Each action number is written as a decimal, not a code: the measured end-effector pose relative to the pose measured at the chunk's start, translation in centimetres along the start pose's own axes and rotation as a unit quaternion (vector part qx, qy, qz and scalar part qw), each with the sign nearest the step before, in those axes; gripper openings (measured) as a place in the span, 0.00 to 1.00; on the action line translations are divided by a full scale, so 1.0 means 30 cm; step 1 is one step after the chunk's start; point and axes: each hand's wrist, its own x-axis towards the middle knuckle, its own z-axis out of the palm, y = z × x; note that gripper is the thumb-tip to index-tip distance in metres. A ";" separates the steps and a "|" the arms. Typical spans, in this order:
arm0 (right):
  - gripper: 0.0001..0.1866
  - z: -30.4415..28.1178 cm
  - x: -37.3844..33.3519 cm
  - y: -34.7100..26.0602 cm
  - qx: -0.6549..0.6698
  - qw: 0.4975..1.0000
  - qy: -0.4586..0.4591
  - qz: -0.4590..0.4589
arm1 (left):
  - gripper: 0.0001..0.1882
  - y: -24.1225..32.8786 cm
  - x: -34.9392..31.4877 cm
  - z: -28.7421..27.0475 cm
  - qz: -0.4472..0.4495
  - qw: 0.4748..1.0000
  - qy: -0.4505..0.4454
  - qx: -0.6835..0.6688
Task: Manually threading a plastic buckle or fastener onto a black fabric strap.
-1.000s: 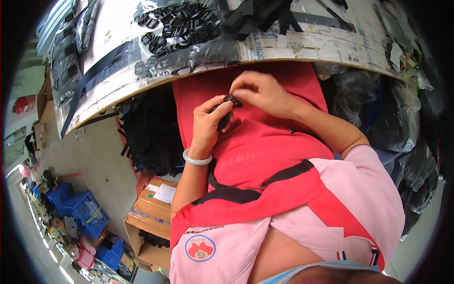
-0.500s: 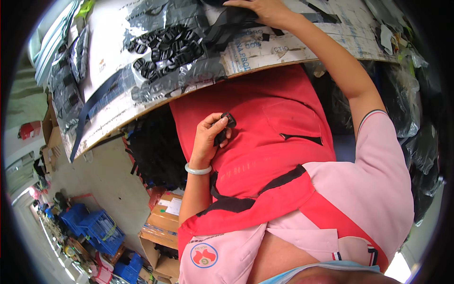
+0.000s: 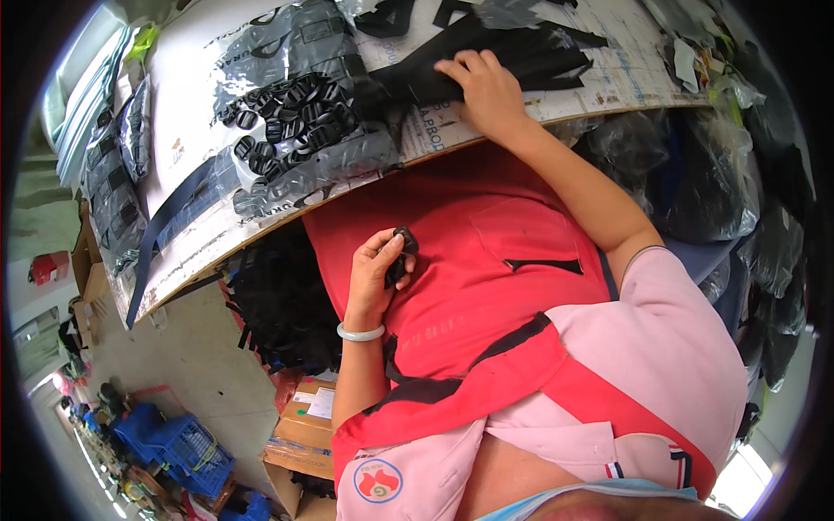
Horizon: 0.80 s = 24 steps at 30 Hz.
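In front of the red apron, my left hand is closed around a small black plastic buckle, whose top sticks out between thumb and fingers. The rest of what it holds is hidden in the palm. My right hand reaches over the worktable, palm down with fingers apart, at a bundle of black webbing straps. Its fingertips lie over the straps, and nothing shows gripped in them. Left of the straps, a loose pile of black buckles lies on clear plastic bags.
The worktable has a bare wooden front edge, with a dark strap hanging over its left end. Bagged black goods crowd the right side. Below are black strap bundles, a cardboard box and blue crates.
My right hand has come back from the table's far part toward its front edge, now over the straps. The strap bundle lies more spread out. My left hand keeps its hold on the buckle.
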 end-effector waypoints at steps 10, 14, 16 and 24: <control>0.32 -0.068 0.136 0.114 0.294 0.947 -0.133 0.009 | 0.10 0.017 -0.021 0.035 -0.031 0.988 -0.017 0.151; 0.14 0.034 0.251 0.227 0.188 0.981 -0.017 0.053 | 0.09 0.023 -0.020 0.034 -0.037 0.986 -0.016 0.165; 0.14 0.081 0.278 0.242 0.097 0.994 0.031 0.034 | 0.09 0.021 -0.023 0.036 -0.038 0.985 -0.015 0.166; 0.08 -0.171 0.288 0.082 0.184 0.981 0.064 -0.020 | 0.08 0.006 -0.035 0.022 0.006 0.990 0.026 0.140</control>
